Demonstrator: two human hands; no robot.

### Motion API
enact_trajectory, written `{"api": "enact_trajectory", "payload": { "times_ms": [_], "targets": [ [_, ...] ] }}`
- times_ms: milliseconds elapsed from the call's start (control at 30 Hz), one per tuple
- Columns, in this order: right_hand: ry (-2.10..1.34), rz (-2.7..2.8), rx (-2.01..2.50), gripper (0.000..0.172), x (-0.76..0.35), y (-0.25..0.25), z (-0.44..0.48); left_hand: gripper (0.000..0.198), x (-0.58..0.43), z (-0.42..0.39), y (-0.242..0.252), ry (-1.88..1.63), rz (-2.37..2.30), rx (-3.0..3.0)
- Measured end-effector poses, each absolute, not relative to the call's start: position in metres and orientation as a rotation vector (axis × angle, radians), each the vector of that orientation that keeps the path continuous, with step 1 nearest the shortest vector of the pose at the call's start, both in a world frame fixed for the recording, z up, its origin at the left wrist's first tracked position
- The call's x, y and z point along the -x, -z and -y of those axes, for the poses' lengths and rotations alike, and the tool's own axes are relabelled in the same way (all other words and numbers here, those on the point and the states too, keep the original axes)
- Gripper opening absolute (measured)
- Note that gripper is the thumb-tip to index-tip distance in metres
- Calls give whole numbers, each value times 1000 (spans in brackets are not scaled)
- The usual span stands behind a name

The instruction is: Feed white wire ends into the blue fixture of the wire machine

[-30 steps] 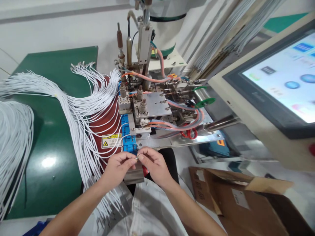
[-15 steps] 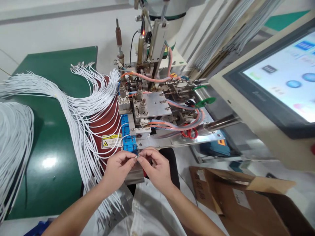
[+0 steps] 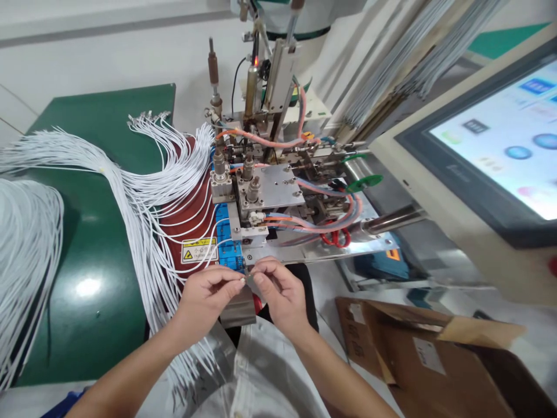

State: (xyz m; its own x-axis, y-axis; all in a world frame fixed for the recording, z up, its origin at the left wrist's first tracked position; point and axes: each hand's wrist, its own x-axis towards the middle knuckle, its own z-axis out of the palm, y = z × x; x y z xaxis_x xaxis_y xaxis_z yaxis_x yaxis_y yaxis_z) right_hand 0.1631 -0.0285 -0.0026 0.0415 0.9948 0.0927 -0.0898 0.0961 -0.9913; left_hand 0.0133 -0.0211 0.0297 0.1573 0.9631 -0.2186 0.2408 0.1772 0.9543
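In front of the machine's near corner, my left hand [image 3: 208, 299] is closed in a pinch on the end of a white cable; only a tiny pale tip shows at the fingertips. My right hand [image 3: 281, 296] pinches just beside it, thumb against forefinger, with a small dark bit between them too small to name. Just behind the fingertips runs a row of blue cable holders [image 3: 229, 253] along the machine's edge. White cables [image 3: 143, 249] fan from these holders over a red-brown plate [image 3: 185, 217] to the left.
The machine's metal block [image 3: 274, 186] carries orange and blue hoses and a green-rimmed spool [image 3: 364, 183]. A screen [image 3: 500, 139] leans in from the right. Below it stands an open cardboard box [image 3: 435, 360]. Another cable bundle [image 3: 26, 244] lies on the green table [image 3: 96, 313].
My right fingertips have drawn slightly right, leaving a small gap from the left ones. Both hands stay pinched at the same place by the blue holders. The view has shifted slightly.
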Motion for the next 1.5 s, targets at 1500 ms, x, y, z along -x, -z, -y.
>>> {"api": "enact_trajectory", "payload": {
  "times_ms": [1500],
  "targets": [
    [-947, 1213, 1267, 11, -146, 10, 29, 8, -27, 37, 9, -1069, -1476, -1312]
  ]
}}
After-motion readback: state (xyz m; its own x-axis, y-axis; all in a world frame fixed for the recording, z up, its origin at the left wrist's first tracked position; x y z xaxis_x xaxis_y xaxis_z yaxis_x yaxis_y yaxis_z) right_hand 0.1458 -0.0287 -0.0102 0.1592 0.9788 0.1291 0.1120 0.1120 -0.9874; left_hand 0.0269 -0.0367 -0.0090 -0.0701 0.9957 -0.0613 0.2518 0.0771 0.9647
